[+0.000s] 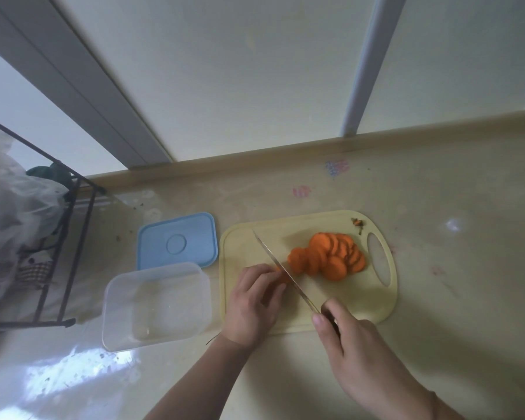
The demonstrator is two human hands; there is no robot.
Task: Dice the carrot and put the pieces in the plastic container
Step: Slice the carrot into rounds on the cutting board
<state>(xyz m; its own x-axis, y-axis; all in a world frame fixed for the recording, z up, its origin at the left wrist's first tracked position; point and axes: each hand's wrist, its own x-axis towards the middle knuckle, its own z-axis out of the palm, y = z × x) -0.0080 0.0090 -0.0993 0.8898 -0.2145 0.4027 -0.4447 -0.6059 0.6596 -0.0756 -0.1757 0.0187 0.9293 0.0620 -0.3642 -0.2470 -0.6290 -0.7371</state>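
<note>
at far left a black wire rack (73,237) holds crumpled bags. the clear plastic container (156,304) sits open, its blue lid (178,241) just behind. your left hand (252,304) curls its fingers over the carrot stub (282,275) on the pale yellow cutting board (346,295). the knife (285,272) cuts beside them. round orange slices (331,256) fan out. your right hand (355,350) grips the handle.

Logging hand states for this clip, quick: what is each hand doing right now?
Left hand: fingers curled on the last carrot stub, holding it on the cutting board.
Right hand: closed round the knife handle, blade at the stub.
</note>
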